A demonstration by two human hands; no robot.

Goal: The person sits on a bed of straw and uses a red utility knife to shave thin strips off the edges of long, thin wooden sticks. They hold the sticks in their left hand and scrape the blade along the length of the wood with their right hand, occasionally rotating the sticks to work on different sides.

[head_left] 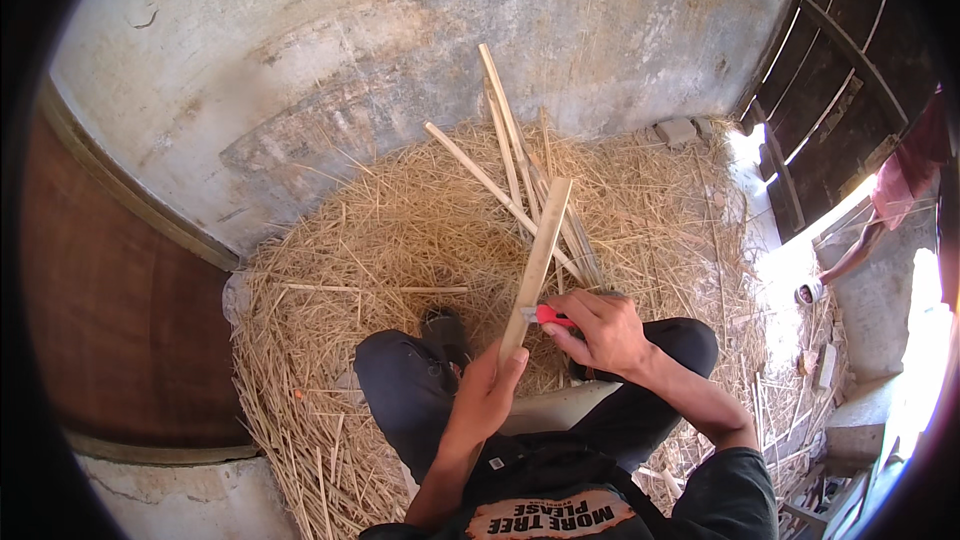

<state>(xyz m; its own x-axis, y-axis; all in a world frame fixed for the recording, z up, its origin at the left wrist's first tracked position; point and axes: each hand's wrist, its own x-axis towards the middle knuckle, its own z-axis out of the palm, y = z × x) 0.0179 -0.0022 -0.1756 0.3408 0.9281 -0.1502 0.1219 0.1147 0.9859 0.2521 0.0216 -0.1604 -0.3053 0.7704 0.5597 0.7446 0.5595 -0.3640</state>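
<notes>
A flat, pale bamboo strip slants up and away between my knees. My left hand is closed around its near end, the thumb lying along it. In my right hand is a red-handled utility knife, gripped in the fingers. Its blade rests against the edge of the strip, just above my left hand; the exact contact is too small to make out. Beyond the held strip, several longer bamboo strips lean in a loose bundle, crossing one another over the straw.
Straw and shavings cover the floor around my bent legs. A stained wall curves behind, with a brown door at the left. To the right stand dark wooden boards, and another person's sandalled foot shows in the bright opening.
</notes>
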